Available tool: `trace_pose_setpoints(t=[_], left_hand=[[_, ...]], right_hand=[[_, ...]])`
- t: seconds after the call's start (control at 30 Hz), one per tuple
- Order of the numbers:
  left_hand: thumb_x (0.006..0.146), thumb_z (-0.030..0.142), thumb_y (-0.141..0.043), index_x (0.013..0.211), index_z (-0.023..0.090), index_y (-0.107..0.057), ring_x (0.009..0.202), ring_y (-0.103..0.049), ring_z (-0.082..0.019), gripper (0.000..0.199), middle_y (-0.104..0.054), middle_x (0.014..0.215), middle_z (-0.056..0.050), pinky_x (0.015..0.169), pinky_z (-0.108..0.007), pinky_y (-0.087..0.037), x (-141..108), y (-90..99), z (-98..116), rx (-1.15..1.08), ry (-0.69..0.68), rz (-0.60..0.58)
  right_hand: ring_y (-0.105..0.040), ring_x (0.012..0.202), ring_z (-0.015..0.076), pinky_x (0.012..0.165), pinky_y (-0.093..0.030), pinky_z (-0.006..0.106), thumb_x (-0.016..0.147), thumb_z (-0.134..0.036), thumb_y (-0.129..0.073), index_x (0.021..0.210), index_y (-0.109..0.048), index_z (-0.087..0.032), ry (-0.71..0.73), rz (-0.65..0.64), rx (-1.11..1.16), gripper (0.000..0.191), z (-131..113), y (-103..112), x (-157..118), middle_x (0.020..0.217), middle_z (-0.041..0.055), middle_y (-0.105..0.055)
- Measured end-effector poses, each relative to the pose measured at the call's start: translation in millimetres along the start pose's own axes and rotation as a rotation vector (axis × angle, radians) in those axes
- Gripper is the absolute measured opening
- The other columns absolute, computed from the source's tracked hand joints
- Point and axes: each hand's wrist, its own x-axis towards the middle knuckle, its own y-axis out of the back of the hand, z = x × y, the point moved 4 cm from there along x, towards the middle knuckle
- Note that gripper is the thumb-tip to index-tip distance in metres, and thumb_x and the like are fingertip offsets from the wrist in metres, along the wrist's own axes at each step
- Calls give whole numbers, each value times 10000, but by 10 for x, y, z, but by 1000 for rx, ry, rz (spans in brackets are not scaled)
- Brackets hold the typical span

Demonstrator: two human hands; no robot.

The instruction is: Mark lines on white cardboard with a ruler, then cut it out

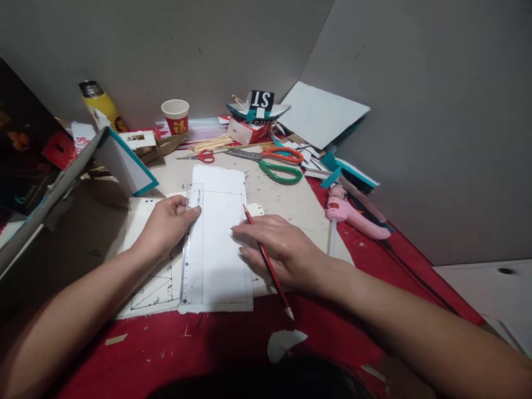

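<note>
My left hand (168, 221) grips a clear ruler (193, 252) together with the left edge of a white card (224, 249), thumb on top and fingers folded at the edge. The ruler lies lengthwise along that left side of the card. Thin pencil lines run across the card near its top and down its right side. A dark red pencil (269, 263) rests slantwise across my right hand (286, 244), held among the fingers, its lower end pointing toward me. The right fingertips are at the card's right edge; whether they touch it, I cannot tell. Beneath lies a sheet (145, 302) with drawn lines.
Beyond the card lie large scissors (280, 163) with orange and green handles and small red scissors (203, 157). A pink glue gun (353, 216) sits right. A paper cup (175, 117), yellow bottle (102, 105) and cardboard pieces (124, 160) stand at the back left.
</note>
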Motion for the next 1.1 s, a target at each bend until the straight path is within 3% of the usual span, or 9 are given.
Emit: trace_pose_setpoints(t=[0.23, 0.37, 0.47, 0.67, 0.8, 0.93, 1.1], left_hand=[[770, 316, -680, 820, 196, -617, 442, -385, -106, 144, -481, 525, 58, 430, -257, -242, -2, 18, -44, 204, -69, -22], [780, 296, -657, 979, 179, -674, 656, -568, -181, 232, -675, 761, -38, 587, -294, -396, -22, 32, 45, 338, -174, -13], [796, 285, -634, 1049, 186, -675, 742, -604, -209, 275, -714, 906, -77, 660, -314, -415, -57, 47, 140, 438, -239, 2], [729, 277, -696, 757, 215, -656, 596, -471, -198, 79, -589, 637, -28, 572, -309, -280, -109, 87, 253, 686, -332, 49], [740, 282, -678, 650, 231, -579, 546, -430, -183, 143, -549, 574, -9, 557, -307, -236, -76, 103, 235, 767, -351, 29], [760, 303, -657, 671, 236, -577, 507, -428, -174, 138, -549, 546, 0, 544, -305, -226, -28, 122, 192, 792, -339, 5], [750, 318, -682, 845, 224, -667, 531, -445, -182, 135, -594, 600, -26, 548, -318, -222, -10, 137, 158, 793, -329, 24]], right_hand=[[-640, 984, 275, 884, -512, 473, 933, -220, -548, 1188, -602, -99, -7, -120, 1, 288, 35, -79, -16, 1002, 153, -721], [-621, 969, 270, 867, -513, 466, 941, -229, -535, 1164, -604, -114, -9, -183, 16, 260, 16, -76, -15, 998, 157, -691], [-598, 1020, 268, 893, -505, 461, 939, -208, -536, 1182, -586, -135, -21, -245, 19, 259, 3, -71, -11, 1029, 149, -674], [-573, 1114, 275, 965, -488, 459, 926, -177, -552, 1223, -570, -133, -24, -308, 3, 301, -23, -76, -6, 1120, 152, -667], [-567, 1127, 273, 974, -487, 443, 914, -160, -564, 1229, -573, -118, -17, -304, -12, 318, -23, -80, -17, 1129, 155, -663], [-568, 1125, 278, 973, -492, 444, 910, -163, -571, 1222, -579, -115, -18, -318, -24, 315, -19, -81, -16, 1128, 152, -666], [-581, 1140, 282, 971, -502, 465, 915, -159, -555, 1209, -588, -126, -9, -299, -14, 298, -10, -82, -15, 1160, 161, -676]])
